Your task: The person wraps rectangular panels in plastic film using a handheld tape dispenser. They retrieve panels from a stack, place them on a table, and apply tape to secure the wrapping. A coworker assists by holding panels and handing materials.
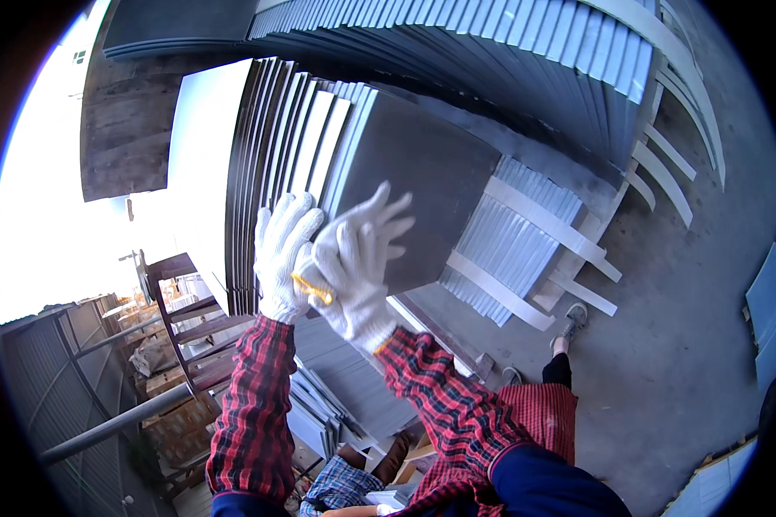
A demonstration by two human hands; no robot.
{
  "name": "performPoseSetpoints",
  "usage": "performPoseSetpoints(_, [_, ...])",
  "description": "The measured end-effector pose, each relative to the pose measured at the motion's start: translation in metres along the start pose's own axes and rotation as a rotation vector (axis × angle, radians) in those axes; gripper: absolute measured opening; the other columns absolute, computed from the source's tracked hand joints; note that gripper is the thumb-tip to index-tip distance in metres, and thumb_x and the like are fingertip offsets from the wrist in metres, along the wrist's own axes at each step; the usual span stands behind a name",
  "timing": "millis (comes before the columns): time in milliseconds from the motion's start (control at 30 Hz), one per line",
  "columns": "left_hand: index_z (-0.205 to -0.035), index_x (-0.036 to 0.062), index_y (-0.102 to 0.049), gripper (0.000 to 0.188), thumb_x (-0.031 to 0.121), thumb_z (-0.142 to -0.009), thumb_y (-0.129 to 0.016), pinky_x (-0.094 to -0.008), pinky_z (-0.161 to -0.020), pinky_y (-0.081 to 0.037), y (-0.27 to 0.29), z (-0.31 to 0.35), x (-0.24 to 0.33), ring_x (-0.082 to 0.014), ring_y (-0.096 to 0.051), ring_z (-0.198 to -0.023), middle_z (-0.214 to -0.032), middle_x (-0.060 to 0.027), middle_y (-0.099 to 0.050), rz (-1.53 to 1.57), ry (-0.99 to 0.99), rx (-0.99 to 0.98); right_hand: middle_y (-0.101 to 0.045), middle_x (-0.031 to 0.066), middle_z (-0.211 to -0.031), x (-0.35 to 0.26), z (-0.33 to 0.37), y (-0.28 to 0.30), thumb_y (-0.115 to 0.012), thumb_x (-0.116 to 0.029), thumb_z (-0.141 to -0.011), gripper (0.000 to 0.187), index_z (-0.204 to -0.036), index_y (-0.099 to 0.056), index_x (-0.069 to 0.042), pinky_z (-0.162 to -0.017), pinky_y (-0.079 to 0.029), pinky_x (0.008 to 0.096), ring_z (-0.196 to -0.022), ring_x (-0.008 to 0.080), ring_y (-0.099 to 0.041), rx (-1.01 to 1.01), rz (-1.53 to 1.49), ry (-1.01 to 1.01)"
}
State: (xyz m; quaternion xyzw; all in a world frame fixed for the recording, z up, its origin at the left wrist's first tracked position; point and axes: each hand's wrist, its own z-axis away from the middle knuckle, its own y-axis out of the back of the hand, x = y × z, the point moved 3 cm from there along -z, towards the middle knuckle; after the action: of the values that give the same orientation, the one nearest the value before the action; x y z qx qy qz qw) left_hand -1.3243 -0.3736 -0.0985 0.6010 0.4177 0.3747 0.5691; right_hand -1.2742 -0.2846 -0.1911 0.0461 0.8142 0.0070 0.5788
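My left hand (279, 250), in a white knit glove, is open with its fingers stretched upward in front of pale slab edges. Beside it and partly overlapping it is my right hand (355, 263), gloved alike, open with its fingers spread. Between the two palms shows a yellow-edged bit of white knit (312, 289); whether it is a cuff or a separate piece I cannot tell. Behind the hands stand upright grey slabs (422, 172) packed in a row, with a large dark face toward the right. Neither hand grips a slab.
A long row of grey slabs (526, 52) leans at the top. A smaller strapped stack (517, 241) rests on wooden strips at right, near my shoe (575, 317). More slabs (319, 414) lie below. A person in a blue checked shirt (347, 482) is close by. Metal railing (116, 422) runs at left.
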Motion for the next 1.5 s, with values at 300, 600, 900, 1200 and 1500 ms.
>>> performPoseSetpoints(300, [-0.127,0.0061,-0.066,0.038,0.013,-0.092,-0.055,-0.0494,-0.120,-0.020,0.003,-0.002,0.003,-0.0337,-0.046,-0.138,-0.138,-0.0143,-0.059,0.008,-0.024,0.033,-0.032,0.0197,-0.154,0.158,-0.093,0.058,-0.036,-0.055,-0.103,0.065,-0.148,-0.039,-0.009,-0.119,-0.025,0.0422,-0.145,0.0381,-0.029,0.409,0.071,-0.213])
performPoseSetpoints(600, [-0.128,0.0066,-0.065,0.037,0.012,-0.093,-0.054,-0.0494,-0.120,-0.020,0.000,0.002,0.002,-0.0320,-0.045,-0.139,-0.140,-0.0129,-0.058,0.011,-0.041,0.064,-0.018,0.0319,-0.155,0.107,0.097,-0.013,-0.050,-0.038,-0.100,0.065,-0.148,-0.029,0.000,-0.120,-0.014,0.0458,-0.147,0.0462,-0.014,0.280,0.056,-0.546])
performPoseSetpoints(900, [-0.129,0.0072,-0.065,0.036,0.016,-0.097,-0.050,-0.0487,-0.120,-0.022,-0.007,0.006,-0.009,-0.0300,-0.047,-0.137,-0.139,-0.0124,-0.059,0.107,-0.083,0.120,-0.038,0.0227,-0.143,-0.007,0.036,-0.022,-0.076,-0.033,-0.076,0.059,-0.127,-0.054,-0.015,-0.107,-0.030,0.0675,-0.132,0.0496,-0.036,0.094,0.058,0.003])
performPoseSetpoints(1200, [-0.128,0.0069,-0.065,0.036,0.015,-0.096,-0.052,-0.0493,-0.120,-0.021,0.000,-0.001,0.006,-0.0309,-0.045,-0.138,-0.139,-0.0124,-0.058,0.070,-0.086,0.081,-0.041,0.0227,-0.135,0.087,0.052,-0.010,-0.046,-0.040,-0.099,0.049,-0.129,-0.048,-0.001,-0.110,-0.030,0.0526,-0.130,0.0448,-0.040,0.539,0.026,-0.407])
performPoseSetpoints(1500, [-0.128,0.0088,-0.066,0.036,0.010,-0.092,-0.058,-0.0479,-0.119,-0.023,-0.002,0.006,-0.002,-0.0306,-0.047,-0.137,-0.138,-0.0113,-0.060,0.064,-0.080,0.109,-0.023,0.0166,-0.161,0.067,-0.080,0.029,-0.045,-0.057,-0.099,0.067,-0.151,-0.040,-0.015,-0.119,-0.014,0.0571,-0.147,0.0455,-0.020,0.219,0.230,0.260])
